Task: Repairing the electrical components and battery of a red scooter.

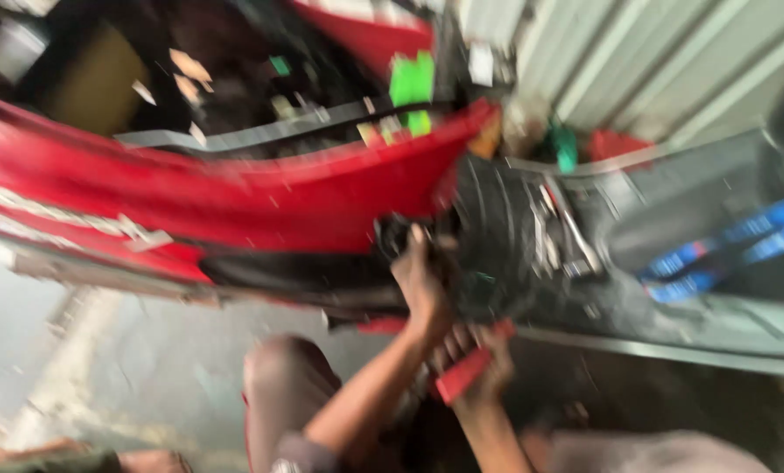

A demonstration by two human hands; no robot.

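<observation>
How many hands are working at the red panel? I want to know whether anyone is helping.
2. The left hand reaches up to the dark underside of the red panel. The right hand is lower, gripping a red-handled tool. Blur could hide others.

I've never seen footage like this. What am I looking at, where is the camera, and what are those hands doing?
There is no machine here: a person wears one camera on the head, and it looks down at their own two bare hands. The picture is blurred by movement. The left hand reaches up to a dark part at the lower edge of a large red body panel, which looks like part of a vehicle. The right hand is closed around a small red tool handle; what kind of tool is too blurred to tell. Further right sits dark machinery, and blue straps lie on a grey surface. A bent knee shows below.
</observation>
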